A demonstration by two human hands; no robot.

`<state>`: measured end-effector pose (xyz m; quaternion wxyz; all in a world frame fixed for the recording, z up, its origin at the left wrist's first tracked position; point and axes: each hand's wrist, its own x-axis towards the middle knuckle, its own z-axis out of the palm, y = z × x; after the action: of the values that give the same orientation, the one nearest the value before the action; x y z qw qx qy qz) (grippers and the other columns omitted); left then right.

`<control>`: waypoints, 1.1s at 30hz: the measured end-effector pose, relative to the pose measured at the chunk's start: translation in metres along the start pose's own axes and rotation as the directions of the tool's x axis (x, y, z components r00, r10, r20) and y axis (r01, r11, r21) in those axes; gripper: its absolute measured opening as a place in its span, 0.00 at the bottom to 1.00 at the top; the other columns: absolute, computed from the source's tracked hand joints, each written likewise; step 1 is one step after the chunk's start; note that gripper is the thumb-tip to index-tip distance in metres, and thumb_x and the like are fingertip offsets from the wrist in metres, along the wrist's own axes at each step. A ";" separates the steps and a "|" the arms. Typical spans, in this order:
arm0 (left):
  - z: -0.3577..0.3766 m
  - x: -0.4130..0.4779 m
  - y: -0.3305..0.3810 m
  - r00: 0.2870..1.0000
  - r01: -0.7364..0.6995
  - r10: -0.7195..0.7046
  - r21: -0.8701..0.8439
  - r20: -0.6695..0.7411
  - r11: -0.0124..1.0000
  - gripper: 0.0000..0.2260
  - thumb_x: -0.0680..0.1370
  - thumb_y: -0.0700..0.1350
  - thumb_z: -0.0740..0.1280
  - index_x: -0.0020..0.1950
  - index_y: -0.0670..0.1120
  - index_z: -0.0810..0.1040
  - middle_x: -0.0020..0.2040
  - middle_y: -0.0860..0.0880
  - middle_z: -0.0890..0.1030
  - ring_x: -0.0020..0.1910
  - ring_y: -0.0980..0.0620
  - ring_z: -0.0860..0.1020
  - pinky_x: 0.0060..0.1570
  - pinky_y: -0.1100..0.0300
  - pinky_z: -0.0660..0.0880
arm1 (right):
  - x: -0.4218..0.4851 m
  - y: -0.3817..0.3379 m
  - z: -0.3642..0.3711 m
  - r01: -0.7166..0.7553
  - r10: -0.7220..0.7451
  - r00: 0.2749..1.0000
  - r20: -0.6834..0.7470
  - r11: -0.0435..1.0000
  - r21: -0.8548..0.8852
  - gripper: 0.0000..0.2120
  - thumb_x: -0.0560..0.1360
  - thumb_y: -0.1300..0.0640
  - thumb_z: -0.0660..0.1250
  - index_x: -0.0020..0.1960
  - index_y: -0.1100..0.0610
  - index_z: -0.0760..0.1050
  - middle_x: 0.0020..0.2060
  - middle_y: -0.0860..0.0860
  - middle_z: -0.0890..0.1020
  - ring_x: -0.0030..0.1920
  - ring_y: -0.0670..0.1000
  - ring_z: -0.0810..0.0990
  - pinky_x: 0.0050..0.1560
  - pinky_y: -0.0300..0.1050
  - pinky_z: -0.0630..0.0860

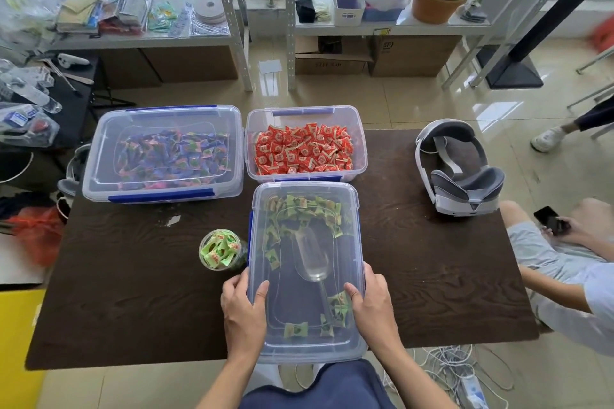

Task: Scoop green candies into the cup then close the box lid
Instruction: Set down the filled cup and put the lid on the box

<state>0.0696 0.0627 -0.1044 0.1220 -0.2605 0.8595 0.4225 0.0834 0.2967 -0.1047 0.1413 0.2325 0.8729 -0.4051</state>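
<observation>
A clear plastic box with a clear lid (305, 339) lies on top of it at the table's near middle. Through the lid I see green candies (300, 209) mostly at the far end and a clear scoop (312, 259) inside. My left hand (244, 305) grips the lid's left edge, thumb on top. My right hand (372, 302) grips the right edge the same way. A clear cup (220, 250) full of green candies stands upright just left of the box, close to my left hand.
A lidded box of purple candies (162, 153) sits at the far left, and an open box of red candies (304, 149) behind the green one. A white headset (460, 173) lies at the right. A seated person holding a phone (551, 221) is beside the table's right edge.
</observation>
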 end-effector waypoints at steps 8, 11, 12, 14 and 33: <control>-0.007 0.014 -0.005 0.999 0.017 -0.016 -0.021 0.034 1.000 0.25 0.82 0.51 0.70 0.77 0.44 0.73 0.62 0.51 0.72 0.62 0.49 0.76 0.63 0.47 0.79 | 0.002 -0.003 -0.005 0.013 -0.010 1.000 0.030 0.996 -0.085 0.27 0.82 0.47 0.63 0.78 0.50 0.61 0.46 0.47 0.70 0.49 0.50 0.74 0.51 0.49 0.77; -0.007 0.018 -0.002 0.999 0.000 0.000 -0.012 0.037 1.000 0.24 0.82 0.50 0.71 0.76 0.43 0.74 0.61 0.50 0.73 0.59 0.50 0.77 0.60 0.51 0.79 | 0.005 -0.005 -0.004 -0.021 0.025 0.999 0.038 0.995 -0.095 0.29 0.82 0.47 0.63 0.79 0.51 0.60 0.47 0.48 0.70 0.51 0.51 0.73 0.52 0.49 0.77; -0.007 0.019 -0.001 0.999 0.002 -0.002 -0.005 0.032 1.000 0.24 0.81 0.49 0.71 0.76 0.43 0.75 0.60 0.50 0.74 0.59 0.50 0.77 0.59 0.53 0.78 | 0.006 -0.006 -0.004 -0.025 0.029 0.999 0.035 0.995 -0.097 0.29 0.82 0.48 0.63 0.80 0.51 0.60 0.47 0.48 0.70 0.52 0.51 0.73 0.52 0.48 0.76; -0.007 0.021 -0.003 1.000 -0.003 0.003 -0.004 0.017 1.000 0.25 0.80 0.50 0.73 0.75 0.44 0.77 0.60 0.49 0.75 0.61 0.48 0.77 0.60 0.52 0.78 | 0.006 -0.007 -0.005 -0.025 0.027 0.999 0.021 0.995 -0.096 0.29 0.81 0.47 0.65 0.80 0.51 0.61 0.49 0.49 0.71 0.54 0.51 0.72 0.52 0.46 0.74; -0.018 0.009 -0.007 0.981 0.002 -0.014 0.065 0.193 0.998 0.34 0.81 0.62 0.66 0.82 0.44 0.67 0.71 0.48 0.78 0.68 0.48 0.77 0.66 0.50 0.77 | 0.018 -0.007 -0.027 -0.128 0.122 0.975 0.185 0.992 0.016 0.35 0.80 0.45 0.66 0.81 0.56 0.58 0.72 0.50 0.73 0.70 0.51 0.74 0.70 0.48 0.71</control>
<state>0.0656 0.0416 -0.1020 0.2148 -0.2176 0.8557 0.4176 0.0626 0.3188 -0.0907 0.2431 0.2505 0.8340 -0.4272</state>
